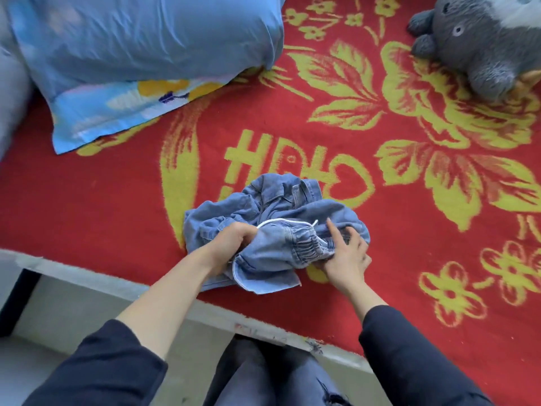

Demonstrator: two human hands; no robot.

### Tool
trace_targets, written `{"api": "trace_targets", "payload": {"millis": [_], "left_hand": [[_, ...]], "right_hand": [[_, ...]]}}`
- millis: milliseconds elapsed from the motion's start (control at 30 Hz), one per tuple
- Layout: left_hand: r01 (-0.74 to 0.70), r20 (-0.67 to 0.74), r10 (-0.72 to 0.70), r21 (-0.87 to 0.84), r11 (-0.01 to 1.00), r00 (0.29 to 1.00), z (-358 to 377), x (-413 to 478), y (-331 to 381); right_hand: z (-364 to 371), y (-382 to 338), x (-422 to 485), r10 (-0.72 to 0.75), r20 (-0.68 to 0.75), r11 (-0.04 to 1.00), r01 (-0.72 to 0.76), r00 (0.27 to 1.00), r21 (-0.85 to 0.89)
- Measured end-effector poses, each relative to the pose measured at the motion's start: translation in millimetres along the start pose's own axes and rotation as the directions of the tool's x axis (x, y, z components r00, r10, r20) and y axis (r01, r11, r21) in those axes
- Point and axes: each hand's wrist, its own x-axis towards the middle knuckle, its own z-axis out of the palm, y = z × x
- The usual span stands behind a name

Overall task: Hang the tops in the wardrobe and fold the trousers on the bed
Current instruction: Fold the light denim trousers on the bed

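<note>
— What are the hands holding?
— Both are on the trousers point(272, 259). The left hand point(231, 241) is closed tight, its fingers curled into a bunch of denim. The right hand point(347, 254) grips the end of the elastic waistband point(307, 243). Its forefinger sticks out straight and the other fingers bend over the cloth.
— Where do the trousers lie?
— Crumpled in a heap on the red blanket point(292, 118), near the bed's front edge. A white drawstring point(278, 221) loops across the top between the two hands.
— Any label or brand on them?
— None that I can see. The only writing is a large yellow character point(257, 159) woven into the blanket just beyond the heap. It is upside down from here and partly covered, so I cannot read it for certain.
— What else is on the bed?
— A blue pillow point(140, 54) at the far left and a grey plush toy point(483, 42) at the far right.
</note>
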Motion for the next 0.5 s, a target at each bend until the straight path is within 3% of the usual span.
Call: {"api": "trace_targets", "payload": {"millis": [67, 133, 233, 300, 367, 433, 467, 500], "left_hand": [[0.011, 0.134, -0.009, -0.015, 1.000, 0.991, -13, -17, 13], [0.024, 0.273, -0.030, 0.027, 0.999, 0.962, -26, -34, 24], [-0.074, 0.250, -0.038, 0.422, 0.904, 0.968, -50, -38, 21], [-0.061, 0.107, -0.017, 0.680, 0.730, 0.994, -65, -24, 6], [0.094, -0.116, 0.022, 0.886, 0.455, 0.993, -68, -9, -3], [0.300, -0.316, 0.092, 0.942, 0.151, 0.944, -56, -5, -1], [0.374, -0.379, 0.076, 0.925, 0.071, 0.922, -49, -6, 2], [0.391, -0.395, 0.051, 0.918, 0.068, 0.917, -40, -4, 11]], "right_hand": [[-6, -2, 7, -0.057, 0.028, 0.982, 0.062, 0.998, -0.181], [-13, -5, 11, -0.068, 0.056, 0.975, 0.079, 0.996, -0.209], [-33, -12, 5, -0.034, 0.200, 0.994, 0.054, 0.979, -0.094], [-47, -10, -3, -0.017, 0.347, 0.987, 0.071, 0.938, -0.143], [-58, -5, -10, 0.035, 0.398, 0.982, 0.044, 0.917, -0.186], [-72, -4, -16, 0.104, 0.323, 0.988, -0.060, 0.941, -0.146], [-82, -7, -18, 0.140, 0.248, 0.987, -0.115, 0.959, -0.111], [-94, -9, -17, 0.175, 0.178, 0.983, -0.161, 0.968, -0.090]]}}
